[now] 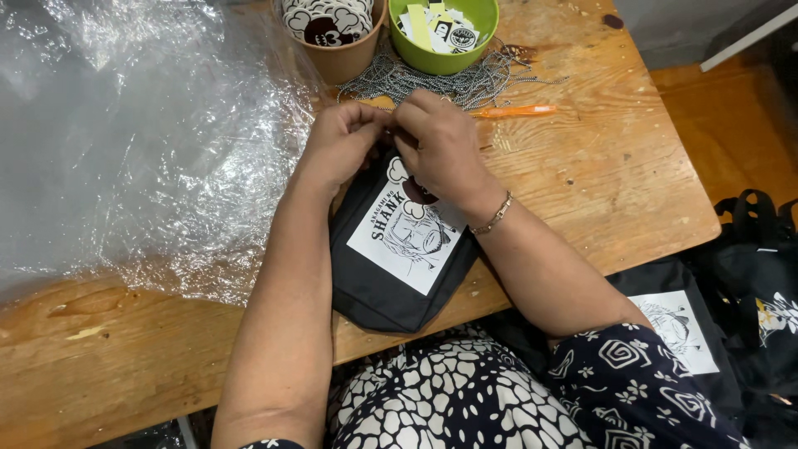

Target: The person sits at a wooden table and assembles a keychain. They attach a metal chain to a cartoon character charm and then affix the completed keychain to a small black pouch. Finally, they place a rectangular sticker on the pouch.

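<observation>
A small black fabric pouch (374, 278) with a white printed drawing lies on the wooden table (598, 166) in front of me. My left hand (337, 145) and my right hand (440, 145) meet at the pouch's far end, fingers pinched together on something small there. What they pinch is hidden by the fingers. A white and dark charm (407, 187) rests on the pouch just under my right hand. A bracelet sits on my right wrist.
A brown cup (337, 58) and a green bowl (445, 58) of small paper tags stand at the far edge, with a heap of ball chains (432, 83) and an orange tool (515, 110). Clear plastic sheeting (125, 133) covers the left. More black bags (748, 283) lie at right.
</observation>
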